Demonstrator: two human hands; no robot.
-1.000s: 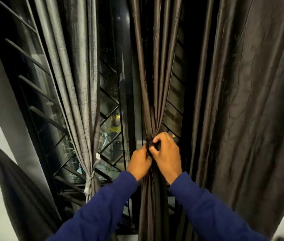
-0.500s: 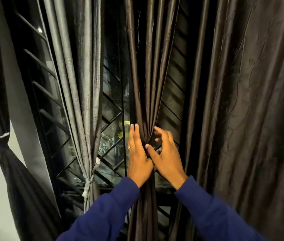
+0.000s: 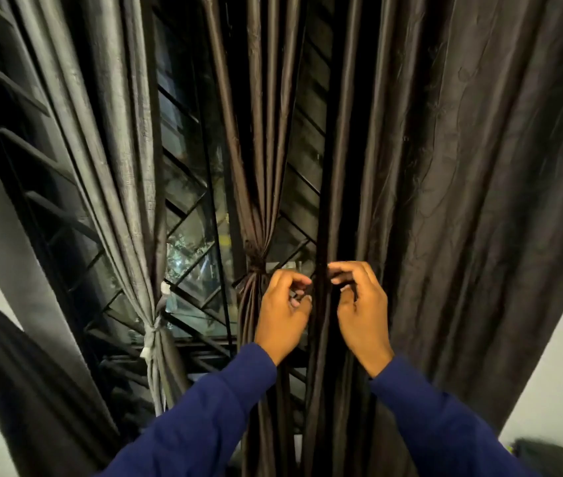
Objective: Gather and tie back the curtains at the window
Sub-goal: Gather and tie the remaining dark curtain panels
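Note:
A dark brown curtain (image 3: pixel 259 139) hangs in the middle, gathered and cinched by a dark tie (image 3: pixel 256 258). To its right a wide dark curtain (image 3: pixel 462 166) hangs loose, its left edge a narrow fold (image 3: pixel 323 201). My left hand (image 3: pixel 282 313) and my right hand (image 3: pixel 362 311) are on either side of that fold, fingers curled toward it. Whether either hand pinches the cloth cannot be told. A grey curtain (image 3: pixel 118 132) at the left is bound with a pale tie (image 3: pixel 151 333).
Behind the curtains is a window with a dark diagonal grille (image 3: pixel 190 242). Another dark tied curtain (image 3: pixel 25 390) hangs at the far left against a pale wall. A dark object (image 3: pixel 541 456) lies at the bottom right by the wall.
Both hands have left the tied middle curtain and moved right to the edge of the loose wide curtain. The view has shifted right and tilted up.

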